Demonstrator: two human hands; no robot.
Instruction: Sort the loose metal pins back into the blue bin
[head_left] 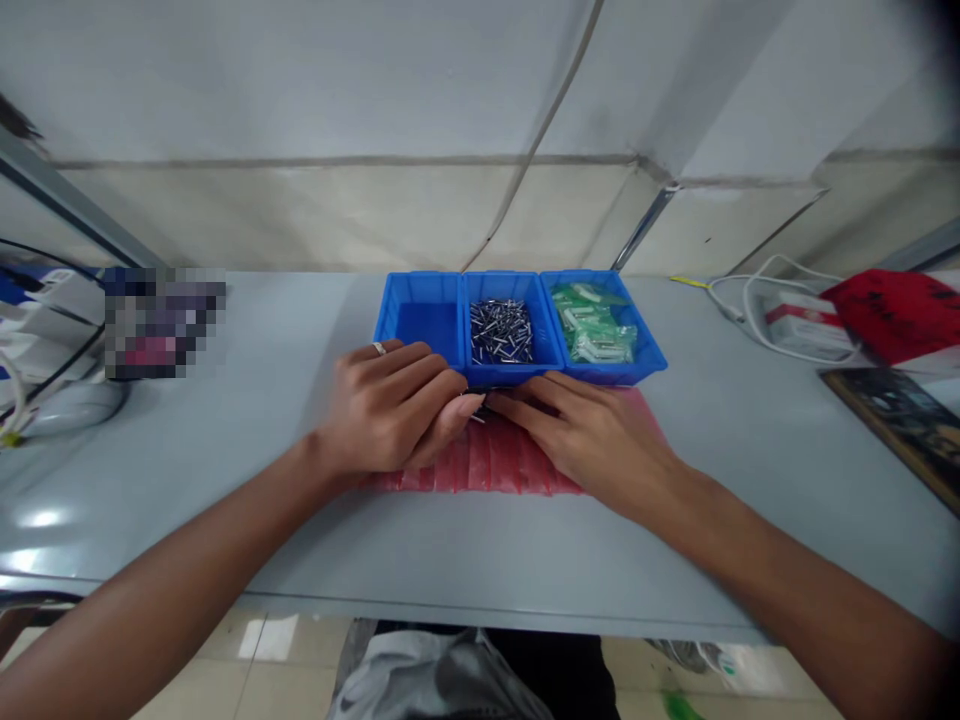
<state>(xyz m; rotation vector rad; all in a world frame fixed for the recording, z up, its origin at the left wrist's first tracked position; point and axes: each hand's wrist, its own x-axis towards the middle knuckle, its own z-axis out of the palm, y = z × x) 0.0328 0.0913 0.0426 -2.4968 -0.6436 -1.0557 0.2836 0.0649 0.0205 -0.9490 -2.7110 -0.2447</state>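
Observation:
Over a pink bubble-wrap sheet [480, 460], my two hands meet just in front of the middle blue bin [506, 377]. My left hand [401, 405] is closed, its fingers curled and the thumb pressed toward several small metal screws [478, 412]. From the other side my right hand [585, 420] brings its bent fingertips together at the same screws. The fingers partly cover these pieces, so how each one is gripped is hard to see. A loose heap of similar shiny screws [501, 330] fills part of the middle bin.
Left of it stands a blue bin [424, 318] showing its dark bottom; the right bin [649, 365] holds green-and-clear plastic packets [596, 325]. White cables [750, 300], a small box [810, 325], red cloth [900, 315] and a dark panel [896, 425] lie rightward. Cabled devices [67, 330] sit left.

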